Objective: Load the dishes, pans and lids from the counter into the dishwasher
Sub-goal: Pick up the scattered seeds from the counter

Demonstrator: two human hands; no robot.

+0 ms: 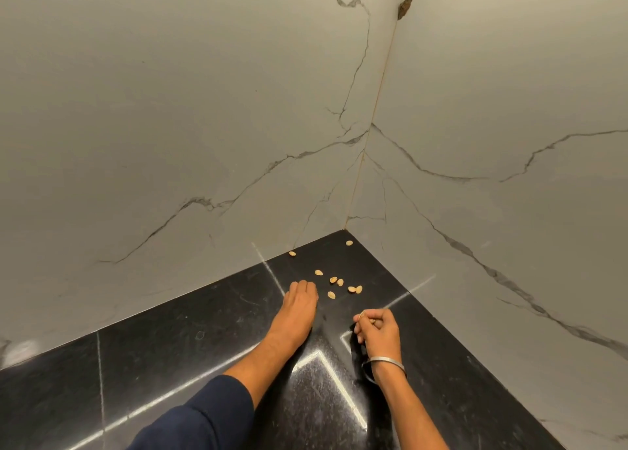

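Where I look down from the head camera, only a corner of the worktop shows:

Counter: black polished counter [163, 375] with pale streaks of reflected light, running into a corner.

Walls: two grey marble-veined walls [190, 116] meet at that corner; a small dark chip [405, 6] sits high on the joint.

Shells: I count about nine small tan shells [334, 280], like pistachio shells, scattered on the counter between my hands and the corner; two lie apart, close to the walls.

Left hand: my left hand [300, 298] lies palm down on the counter, fingers curled under at the tips, just beside the nearest shells; I cannot tell whether it holds any.

Right hand: my right hand [377, 325] is curled closed, pinching a small tan piece [372, 321] at the thumb.

Wrist: a metal bangle [385, 361] rings my right wrist; a dark blue sleeve [204, 419] covers the left forearm.

Task things: I see no dishes, pans, lids or dishwasher from this angle.
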